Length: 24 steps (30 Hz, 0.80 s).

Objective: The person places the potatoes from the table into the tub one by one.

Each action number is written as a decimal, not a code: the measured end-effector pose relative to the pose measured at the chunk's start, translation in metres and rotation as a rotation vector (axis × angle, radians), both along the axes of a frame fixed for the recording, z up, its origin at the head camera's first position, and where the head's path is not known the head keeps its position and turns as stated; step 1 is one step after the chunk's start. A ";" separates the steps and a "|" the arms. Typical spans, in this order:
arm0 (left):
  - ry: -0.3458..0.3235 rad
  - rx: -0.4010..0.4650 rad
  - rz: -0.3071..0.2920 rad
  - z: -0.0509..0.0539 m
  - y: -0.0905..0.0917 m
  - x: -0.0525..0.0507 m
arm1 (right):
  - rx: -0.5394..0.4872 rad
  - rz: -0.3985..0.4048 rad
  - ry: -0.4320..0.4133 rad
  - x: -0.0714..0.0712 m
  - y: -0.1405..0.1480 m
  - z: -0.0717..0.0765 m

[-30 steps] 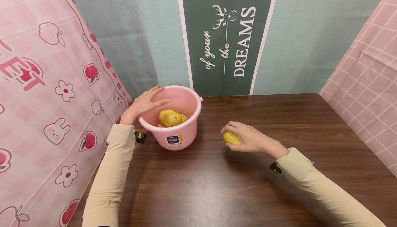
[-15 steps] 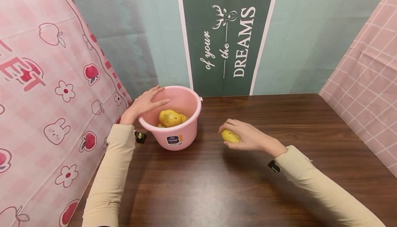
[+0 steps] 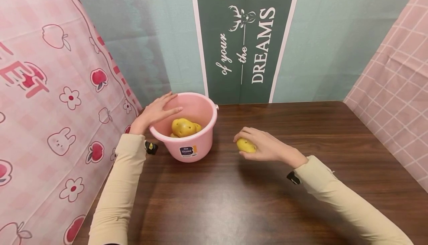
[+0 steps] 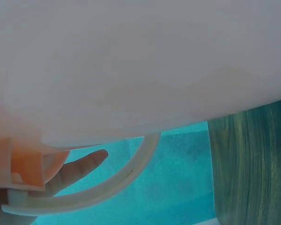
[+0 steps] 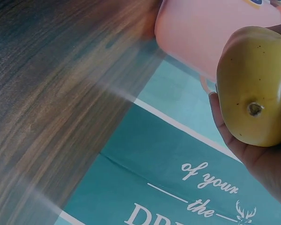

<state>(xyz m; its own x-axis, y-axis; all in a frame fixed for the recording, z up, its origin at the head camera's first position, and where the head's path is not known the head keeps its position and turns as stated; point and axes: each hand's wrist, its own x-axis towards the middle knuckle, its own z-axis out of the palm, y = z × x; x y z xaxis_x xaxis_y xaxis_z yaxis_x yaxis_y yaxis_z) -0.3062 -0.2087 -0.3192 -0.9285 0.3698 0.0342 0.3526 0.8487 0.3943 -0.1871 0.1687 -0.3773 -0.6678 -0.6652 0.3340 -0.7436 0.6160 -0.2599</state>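
In the head view my left hand [image 3: 156, 111] rests on the left rim of a pink bucket [image 3: 200, 144]. Its fingers lie straight, and the thumb stretches over the bucket's opening. Inside the bucket are yellow potatoes [image 3: 184, 127]; how many is hidden. The left wrist view shows the bucket's wall [image 4: 145, 70] close up, with a finger [image 4: 82, 168] outside it beside the curved handle [image 4: 112, 190]. To the right of the bucket, my right hand [image 3: 265, 145] holds one yellow potato [image 5: 255, 89] above the table, fingers curled round it. A gap separates this potato from the bucket.
A dark wooden table [image 3: 214, 204] lies under everything. Pink printed cloth [image 3: 63, 89] hangs on the left, a teal and green cloth with lettering [image 3: 244, 51] at the back, and a pink checked cloth [image 3: 394, 77] on the right.
My right hand has shifted slightly left with the potato, closer to the bucket. The left hand and the bucket have stayed where they were.
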 end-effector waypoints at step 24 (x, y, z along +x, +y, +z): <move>-0.012 0.009 0.002 0.000 0.000 0.001 | -0.027 0.010 -0.002 -0.002 -0.006 0.008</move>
<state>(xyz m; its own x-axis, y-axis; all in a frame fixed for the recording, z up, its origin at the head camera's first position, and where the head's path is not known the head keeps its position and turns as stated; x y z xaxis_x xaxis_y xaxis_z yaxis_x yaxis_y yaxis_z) -0.3054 -0.2084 -0.3187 -0.9295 0.3679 0.0263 0.3462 0.8455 0.4065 -0.1890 0.1626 -0.3692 -0.6621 -0.6623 0.3508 -0.7490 0.6015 -0.2780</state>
